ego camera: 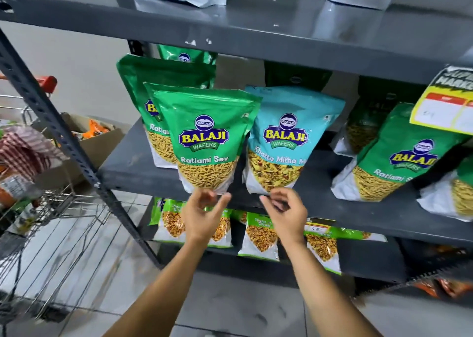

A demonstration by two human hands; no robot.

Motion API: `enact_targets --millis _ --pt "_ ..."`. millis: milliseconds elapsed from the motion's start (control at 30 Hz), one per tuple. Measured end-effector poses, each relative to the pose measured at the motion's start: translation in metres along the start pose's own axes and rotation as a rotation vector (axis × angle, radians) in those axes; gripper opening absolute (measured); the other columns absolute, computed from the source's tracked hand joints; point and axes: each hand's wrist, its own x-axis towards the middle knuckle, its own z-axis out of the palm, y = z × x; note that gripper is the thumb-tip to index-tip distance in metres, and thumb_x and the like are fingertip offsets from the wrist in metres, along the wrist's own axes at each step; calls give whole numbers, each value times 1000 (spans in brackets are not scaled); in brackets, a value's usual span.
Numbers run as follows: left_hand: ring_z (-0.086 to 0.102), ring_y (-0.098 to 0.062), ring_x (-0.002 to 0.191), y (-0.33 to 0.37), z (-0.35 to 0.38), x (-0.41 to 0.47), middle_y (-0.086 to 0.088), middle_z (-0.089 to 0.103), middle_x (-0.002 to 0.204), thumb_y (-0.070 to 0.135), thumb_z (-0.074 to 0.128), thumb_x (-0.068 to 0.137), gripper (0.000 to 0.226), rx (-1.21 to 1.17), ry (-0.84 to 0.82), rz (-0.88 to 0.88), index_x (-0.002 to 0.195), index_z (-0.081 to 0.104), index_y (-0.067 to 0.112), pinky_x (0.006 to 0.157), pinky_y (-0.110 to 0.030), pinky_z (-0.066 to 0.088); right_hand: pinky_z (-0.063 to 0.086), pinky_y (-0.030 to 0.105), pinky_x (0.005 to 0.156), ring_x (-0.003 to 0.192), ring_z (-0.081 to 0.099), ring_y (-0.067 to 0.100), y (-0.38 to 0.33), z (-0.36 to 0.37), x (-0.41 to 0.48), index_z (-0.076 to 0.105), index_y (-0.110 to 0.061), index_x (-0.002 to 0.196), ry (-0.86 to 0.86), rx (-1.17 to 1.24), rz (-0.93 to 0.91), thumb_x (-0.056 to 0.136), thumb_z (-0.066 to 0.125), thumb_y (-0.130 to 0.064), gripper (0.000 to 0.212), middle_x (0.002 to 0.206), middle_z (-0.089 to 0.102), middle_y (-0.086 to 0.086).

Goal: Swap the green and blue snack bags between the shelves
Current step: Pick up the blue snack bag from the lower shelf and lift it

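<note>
Currently the upright green foil snack bag (204,142) stands directly above the left hand (202,217), whose half-spread grip touches its bottom edge; the upright blue foil snack bag (284,142) stands above the right hand (285,214), fingers curled, holding nothing.

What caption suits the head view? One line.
Both hands, left and right, open below a green Ratlami Sev bag and blue bag.

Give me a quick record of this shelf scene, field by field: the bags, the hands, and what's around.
green bag: Ratlami Sev, upright, front of middle shelf
blue bag: Khatta Mitha, upright, just right of it
left hand: open, fingertips at green bag's bottom edge
right hand: open, at blue bag's bottom edge
lower shelf: Chana bags
left of rack: wire cart
</note>
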Motion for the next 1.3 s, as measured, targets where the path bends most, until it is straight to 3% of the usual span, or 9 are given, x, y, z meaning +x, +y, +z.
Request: enact_targets --millis 133,267,367,533,667,867,1000,1167,1300 --pt "64 -14 104 15 48 10 3 68 110 50 79 67 59 103 -313 37 110 62 14 94 -32 52 56 24 79 95 59 18 5 -43 32 56 -19 100 110 120 94 66 84 -8 45 102 60 4" --pt "41 -22 134 29 85 21 -9 46 143 45 83 66 105 183 -339 -55 145 28 5 104 -19 25 43 30 102 121 48 13 9 -55 78 42 -20 128 -150 -27 178 57 90 -21 86 134 49 -1" --pt "42 -12 125 30 95 33 4 48 131 37 84 66 102 101 -390 -124 146 27 9 101 -13 23 40 28 105 129 46 13 6 -56 100 36 -24 134 -303 -72 202 49 93 -28 102 138 51 0" --pt "52 -19 127 24 90 58 -3 59 134 37 92 51 110 62 -430 -205 141 32 17 114 -41 35 51 33 94 115 58 19 -1 -54 106 47 -14 127 -421 -63 257 56 87 -1 82 119 62 2" --pt "62 -14 106 28 82 52 7 66 106 13 93 53 87 48 -472 -184 126 44 16 101 -32 47 55 34 88 98 65 15 -2 -63 96 55 -15 115 -397 -61 251 53 89 -2 73 103 67 -2" --pt "67 -23 99 40 68 16 -5 68 104 23 94 39 89 -72 -564 -203 117 51 17 85 -36 58 53 16 72 89 65 3 -11 -95 47 59 -23 105 -378 58 265 56 87 -1 60 102 68 -3" --pt "66 -26 86 53 52 -18 -8 66 92 18 90 44 70 -86 -594 -194 104 54 20 71 -33 59 59 32 77 91 68 14 -20 -114 6 63 -24 98 -324 189 293 55 86 0 55 102 70 2" --pt "62 -37 103 88 29 -56 -29 60 116 28 96 37 89 -78 -599 -127 114 52 25 94 -52 53 58 37 76 96 68 20 -48 -136 -36 64 -22 99 -310 278 247 51 87 0 58 105 70 6" --pt "52 -22 91 118 12 -92 -7 55 101 13 87 51 102 -80 -539 -57 139 36 9 72 -20 54 58 27 67 89 68 16 -83 -156 -64 64 -24 94 -312 308 159 54 85 6 55 98 71 1"
